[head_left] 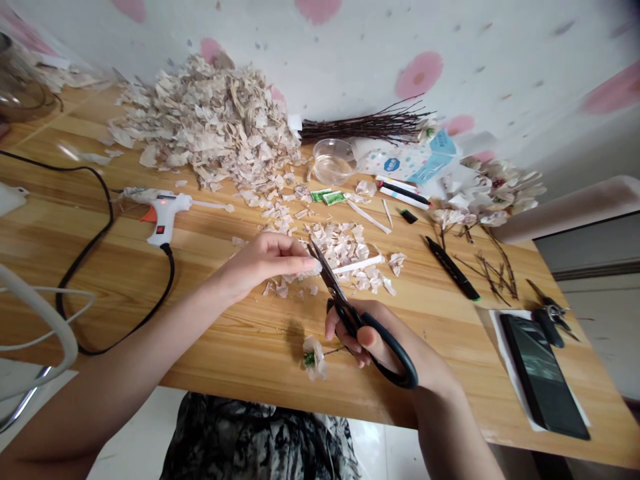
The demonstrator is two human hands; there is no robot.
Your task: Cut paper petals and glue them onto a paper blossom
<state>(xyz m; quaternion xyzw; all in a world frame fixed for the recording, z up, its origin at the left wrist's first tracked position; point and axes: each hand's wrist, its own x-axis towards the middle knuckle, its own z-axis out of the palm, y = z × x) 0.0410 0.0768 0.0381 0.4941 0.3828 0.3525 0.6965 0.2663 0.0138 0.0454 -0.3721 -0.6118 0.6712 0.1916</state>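
My left hand [265,259] pinches a small pale, papery piece [317,267] between thumb and fingertips. In my right hand [384,319] are black-handled scissors [342,307], their blades slightly apart beside that piece. Below them is a small flower [315,360] with pale petals and a green centre. Its thin twig stem runs to my right fingers; I cannot tell whether they grip it. Just beyond my hands lie loose petal scraps [345,243], with a white strip [359,264] across them.
A large heap of dried petals [210,127] stands against the wall. On the left lies a glue gun [165,212] with a looping black cable [103,230]. Dark twigs [360,128], a tissue pack [405,160], a black marker [453,268], a phone [543,373] and pliers [549,319] lie about.
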